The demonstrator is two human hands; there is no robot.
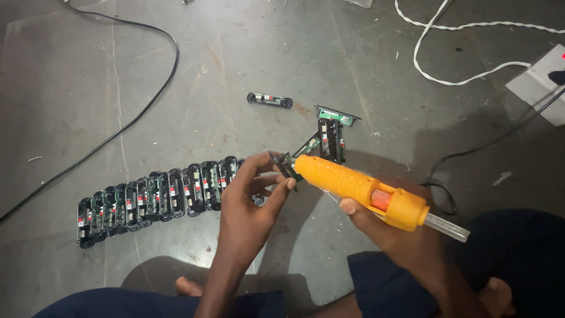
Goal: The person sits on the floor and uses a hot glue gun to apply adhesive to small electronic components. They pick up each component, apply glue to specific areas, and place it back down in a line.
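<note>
**Glue gun nozzle at a small module, floor workstation**

Where my left hand point(250, 194) pinches it between thumb and fingertips, a small black module point(284, 164) sits raised just above the floor, tilted toward the nozzle. My right hand point(388, 227) is wrapped tight around the grip of the orange glue gun point(359, 188), its tip touching or nearly touching the held module; I cannot tell whether glue is flowing. A clear glue stick point(447, 227) juts from the rear of the gun.

Step in hand, as I judge it: glue going onto the held piece. The next move likely calls for a steady nozzle, a short squeeze, and fingertips kept off the hot tip.

Items about the grip:
- Row of finished-looking modules point(156, 200), black with green boards and red marks, packed side by side in a curve on the grey floor point(70, 76), left of the hand.
- Small cluster of modules point(329, 140) standing just beyond the nozzle.
- One green board strip point(336, 115) behind the cluster.
- One lone module point(269, 100) lying flat, farther out.
- Black cable point(147, 100) crossing the floor's far left.
- White cord point(447, 26) near the far right corner, leading toward a white socket box point(538, 82).
</note>
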